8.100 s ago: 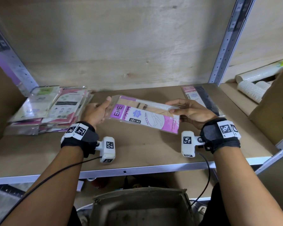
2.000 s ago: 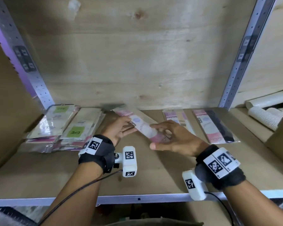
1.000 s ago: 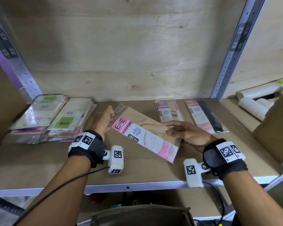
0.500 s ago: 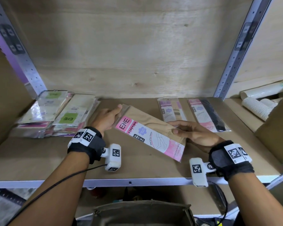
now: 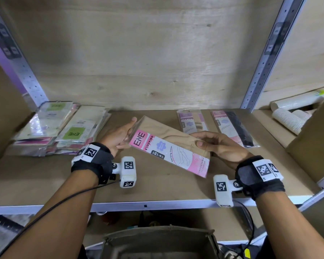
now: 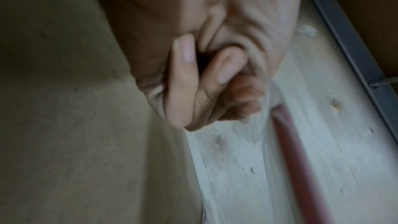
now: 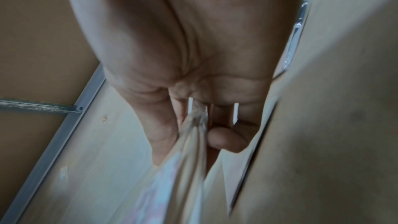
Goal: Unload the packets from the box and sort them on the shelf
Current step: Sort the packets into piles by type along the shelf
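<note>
A long beige stocking packet [image 5: 168, 144] with a pink ENE label hangs tilted above the wooden shelf [image 5: 157, 186]. My left hand [image 5: 121, 136] holds its left end, fingers curled on the edge. My right hand [image 5: 211, 144] pinches its right edge between thumb and fingers; the right wrist view shows the packet [image 7: 193, 142] clamped there. Two stacks of packets [image 5: 64, 128] lie at the shelf's left. Two single packets, one beige [image 5: 191, 120] and one black [image 5: 232, 126], lie at the back right. The open cardboard box [image 5: 159, 243] stands below the shelf.
Metal uprights [image 5: 266, 58] flank the bay at left and right. A plywood wall closes the back. Rolls of paper cups [image 5: 292, 116] and a large cardboard box [image 5: 318, 143] sit to the right. A cable runs along my left forearm.
Both hands have lifted the beige packet slightly and drawn it toward me. The earlier packet was laid down at the back right beside the black one.
</note>
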Demonstrator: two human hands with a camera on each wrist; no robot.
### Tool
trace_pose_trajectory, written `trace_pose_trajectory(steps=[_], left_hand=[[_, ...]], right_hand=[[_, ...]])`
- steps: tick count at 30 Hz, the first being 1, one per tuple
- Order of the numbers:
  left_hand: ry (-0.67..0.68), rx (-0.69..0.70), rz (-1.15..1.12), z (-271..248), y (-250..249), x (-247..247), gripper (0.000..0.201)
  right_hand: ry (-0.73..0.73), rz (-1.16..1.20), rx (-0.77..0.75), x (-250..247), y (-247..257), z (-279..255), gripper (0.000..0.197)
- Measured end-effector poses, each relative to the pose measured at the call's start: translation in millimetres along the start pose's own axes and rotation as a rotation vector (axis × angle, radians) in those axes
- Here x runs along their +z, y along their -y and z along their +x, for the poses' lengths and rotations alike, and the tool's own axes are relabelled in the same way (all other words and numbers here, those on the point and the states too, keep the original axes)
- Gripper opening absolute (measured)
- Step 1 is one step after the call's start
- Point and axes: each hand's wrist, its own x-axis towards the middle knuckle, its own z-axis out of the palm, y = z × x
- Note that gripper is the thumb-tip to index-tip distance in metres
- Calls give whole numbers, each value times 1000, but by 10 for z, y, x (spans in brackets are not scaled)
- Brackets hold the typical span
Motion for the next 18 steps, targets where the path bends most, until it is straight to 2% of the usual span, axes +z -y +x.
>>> trace_pose_trajectory(steps=[4,7,10,12,16,18], left_hand=[[7,5,-186,5,20,-15,54],[-125,-43,-295,41,68,-93,52],[-199,-115,-420,72,109,-162,66],[-170,-176,-469,66,108,-139,70],[23,-200,-242,-15,71,54,55],[84,-188,-202,-56,55,156,51]], right_hand=[[-38,10,34,97,4,38,33],[-95,30,78,178,54,94,29],[-191,172,113,258,109,147,26],[-252,281,131,333,129,198,29],[-317,354,146,542,163,304,32],[-331,363,167,641,174,355,33]])
